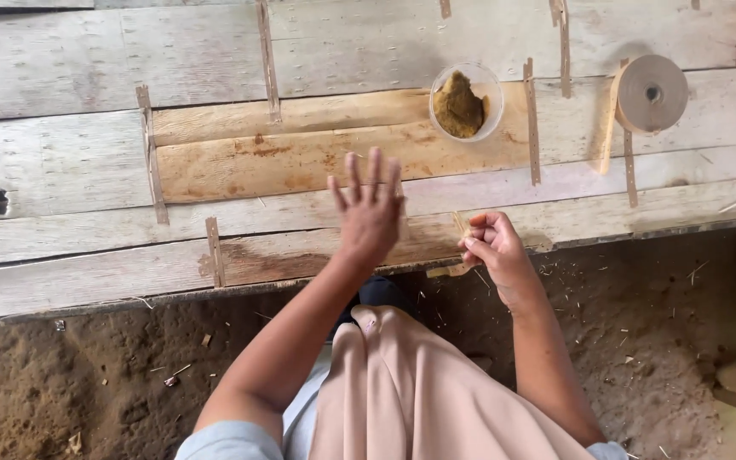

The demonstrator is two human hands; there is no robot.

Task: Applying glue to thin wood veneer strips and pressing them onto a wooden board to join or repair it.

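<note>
**Hands over the veneer boards**

While our pale, weathered wooden veneer sheet point(215, 162) lies flat, our left hand point(370, 213) hovers over it, fingers spread and empty; our right hand point(491, 247) pinches a thin tan wood strip point(460, 247) at its edge, near the clear round cup of brown paste point(465, 102).
</note>
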